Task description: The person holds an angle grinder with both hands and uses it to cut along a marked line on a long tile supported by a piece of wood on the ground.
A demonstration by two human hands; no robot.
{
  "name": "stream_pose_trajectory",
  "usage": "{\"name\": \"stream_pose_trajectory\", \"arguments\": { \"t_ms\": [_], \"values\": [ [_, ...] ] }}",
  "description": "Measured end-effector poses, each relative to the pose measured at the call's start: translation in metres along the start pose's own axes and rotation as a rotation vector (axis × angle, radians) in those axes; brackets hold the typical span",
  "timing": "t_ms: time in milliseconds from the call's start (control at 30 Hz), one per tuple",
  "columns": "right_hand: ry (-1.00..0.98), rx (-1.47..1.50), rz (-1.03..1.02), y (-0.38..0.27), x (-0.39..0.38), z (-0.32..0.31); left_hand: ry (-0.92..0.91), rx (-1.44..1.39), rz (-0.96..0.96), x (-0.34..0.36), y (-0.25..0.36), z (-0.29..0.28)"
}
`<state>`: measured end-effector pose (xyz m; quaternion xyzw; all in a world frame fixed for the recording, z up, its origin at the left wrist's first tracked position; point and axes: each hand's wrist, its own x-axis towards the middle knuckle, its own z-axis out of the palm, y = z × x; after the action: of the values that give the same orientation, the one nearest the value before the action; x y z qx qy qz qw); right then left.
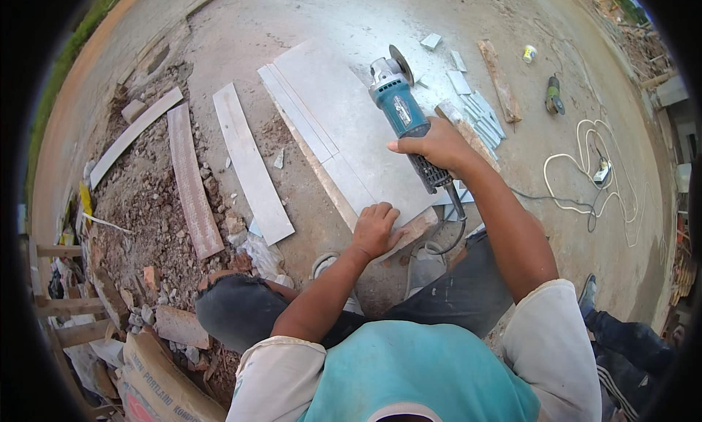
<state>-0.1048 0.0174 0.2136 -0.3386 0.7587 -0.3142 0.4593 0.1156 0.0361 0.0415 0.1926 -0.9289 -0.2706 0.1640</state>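
My right hand (437,146) is wrapped round the body of a teal angle grinder (401,109). The grinder's cutting disc (401,64) points away from me, over the right side of a large grey tile (322,86). Straight lines run along the tile's left part, with a short crossing line. At the tile's near edge my left hand (376,228) rests with its fingers laid on the surface and the thumb apart. The tile lies raised on supports, one showing under its near corner. A dark cord leaves the grinder's rear and loops down beside my shoe.
Long tile strips (248,155) lie to the left, on rubble (139,195). Several narrow offcuts (482,119) lie right of the tile. Farther right are a green grinder (555,97), a small cup (529,54) and a coiled white cable (585,159). Another person's leg (625,338) shows at lower right.
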Motion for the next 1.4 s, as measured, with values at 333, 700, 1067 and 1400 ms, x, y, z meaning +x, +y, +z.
{"name": "stream_pose_trajectory", "arguments": {
  "t_ms": [333,700,1067,1400],
  "values": [
    [0.106,0.17,-0.01,0.012,-0.012,-0.028,0.078,0.14,0.058,-0.008,0.004,0.014],
    [0.106,0.157,-0.096,0.013,-0.013,-0.027,0.095,0.127,0.01,0.002,0.003,0.016],
    [0.061,0.185,-0.082,0.005,-0.001,-0.025,0.054,0.089,-0.191,0.031,-0.012,-0.011],
    [-0.037,0.258,-0.088,-0.006,0.038,-0.001,0.577,0.024,-1.193,0.039,-0.068,-0.006]
  ]
}}
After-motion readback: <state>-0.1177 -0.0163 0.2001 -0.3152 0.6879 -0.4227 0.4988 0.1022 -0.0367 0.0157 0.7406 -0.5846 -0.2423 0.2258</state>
